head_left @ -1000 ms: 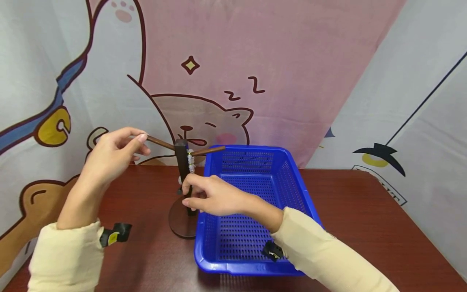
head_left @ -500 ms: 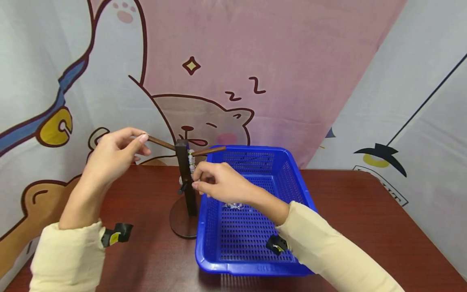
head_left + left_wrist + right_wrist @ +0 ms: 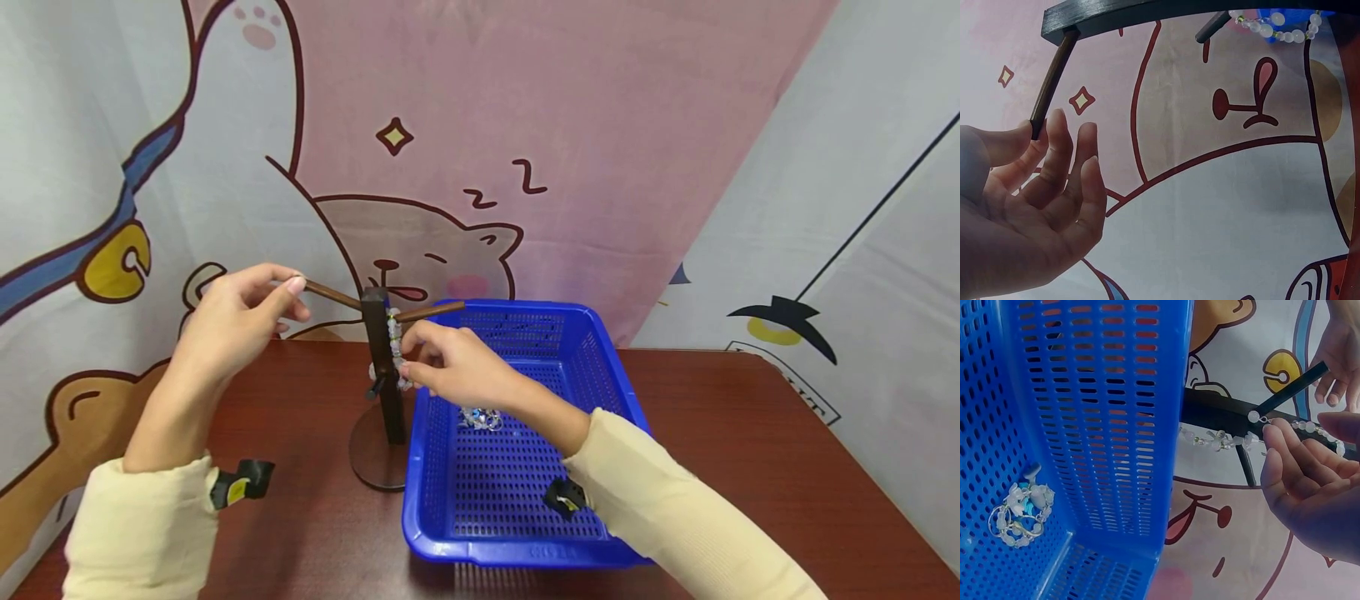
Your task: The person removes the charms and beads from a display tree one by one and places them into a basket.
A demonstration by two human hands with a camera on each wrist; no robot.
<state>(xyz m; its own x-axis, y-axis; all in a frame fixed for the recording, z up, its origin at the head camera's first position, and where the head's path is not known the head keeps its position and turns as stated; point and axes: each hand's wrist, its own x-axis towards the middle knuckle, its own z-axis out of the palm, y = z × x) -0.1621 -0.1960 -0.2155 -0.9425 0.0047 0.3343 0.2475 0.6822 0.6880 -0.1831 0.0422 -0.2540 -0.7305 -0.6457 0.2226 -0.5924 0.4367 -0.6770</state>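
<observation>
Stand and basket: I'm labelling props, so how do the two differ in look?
The stand is dark brown; the basket is blue. The stand is slim and upright on a round base; the basket is wide and perforated. Both hold beads and sit on the table.

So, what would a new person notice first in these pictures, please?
Probably the bright blue basket, on the table to the right of the dark stand. Next, the left hand pinches a peg of the stand, and the right hand is at the hanging beads. Behind them, a cloth shows a sleeping cartoon animal.
</observation>
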